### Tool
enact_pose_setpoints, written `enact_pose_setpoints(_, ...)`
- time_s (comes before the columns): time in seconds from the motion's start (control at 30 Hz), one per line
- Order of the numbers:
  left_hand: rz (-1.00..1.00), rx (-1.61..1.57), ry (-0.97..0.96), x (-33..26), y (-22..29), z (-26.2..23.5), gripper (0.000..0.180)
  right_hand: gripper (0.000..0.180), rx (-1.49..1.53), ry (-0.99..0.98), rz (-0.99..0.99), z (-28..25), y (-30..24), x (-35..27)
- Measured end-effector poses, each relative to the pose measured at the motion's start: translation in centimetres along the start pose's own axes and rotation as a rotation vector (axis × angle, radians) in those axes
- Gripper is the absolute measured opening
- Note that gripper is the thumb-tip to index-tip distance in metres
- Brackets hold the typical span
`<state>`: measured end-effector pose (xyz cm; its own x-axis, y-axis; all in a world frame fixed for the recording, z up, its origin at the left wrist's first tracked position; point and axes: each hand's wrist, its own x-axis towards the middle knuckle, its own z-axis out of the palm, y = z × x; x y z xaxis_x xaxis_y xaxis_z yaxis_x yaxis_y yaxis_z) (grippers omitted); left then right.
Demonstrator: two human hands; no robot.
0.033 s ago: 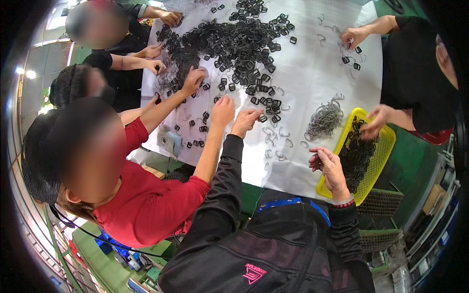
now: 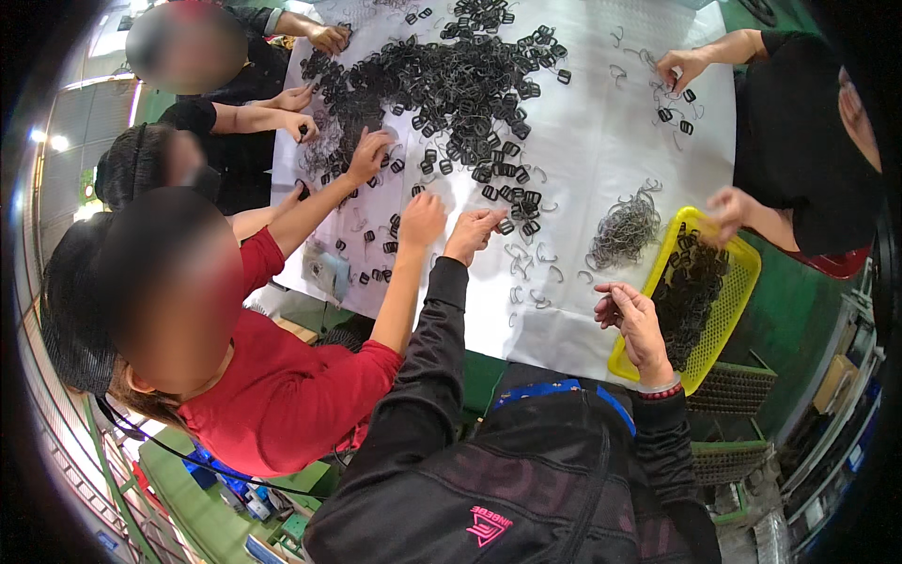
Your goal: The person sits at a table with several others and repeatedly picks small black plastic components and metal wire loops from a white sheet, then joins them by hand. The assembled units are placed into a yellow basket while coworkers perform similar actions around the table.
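Observation:
My left hand is at the table's near middle, its fingertips pinched together on a small black buckle at the edge of a loose group. Beside it lie several thin curved clips. My right hand hovers over the near right of the table with thumb and fingers curled together; whatever sits between them is too small to make out. Close by stands a yellow basket holding many dark pieces. A tangled heap of the grey clips lies beyond my right hand.
A large pile of black buckles covers the far middle of the white table. On my left, a red-sleeved co-worker's hand is close to mine. Another person's blurred hand is over the basket; more co-workers reach in from the left.
The right-hand co-worker's hand over the basket has lifted slightly. The red-sleeved co-worker's hands have shifted a little. My own hands have stayed in place.

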<state>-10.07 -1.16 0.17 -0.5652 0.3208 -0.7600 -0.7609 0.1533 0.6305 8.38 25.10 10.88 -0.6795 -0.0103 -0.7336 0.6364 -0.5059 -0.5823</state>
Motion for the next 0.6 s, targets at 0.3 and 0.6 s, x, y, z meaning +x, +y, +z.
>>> enact_pose_setpoints(0.3, 0.066, -0.351, -0.205, -1.3, 1.8, 0.7, 0.025, 0.026, 0.011, -0.006, -0.028, -0.4, -0.5, -0.1)
enact_pose_setpoints(0.6, 0.045, -0.019, -0.071, 1.8, 0.1, 2.5, 0.018, 0.027, 0.064, -0.041, -0.005, -0.5, 0.9, 0.9)
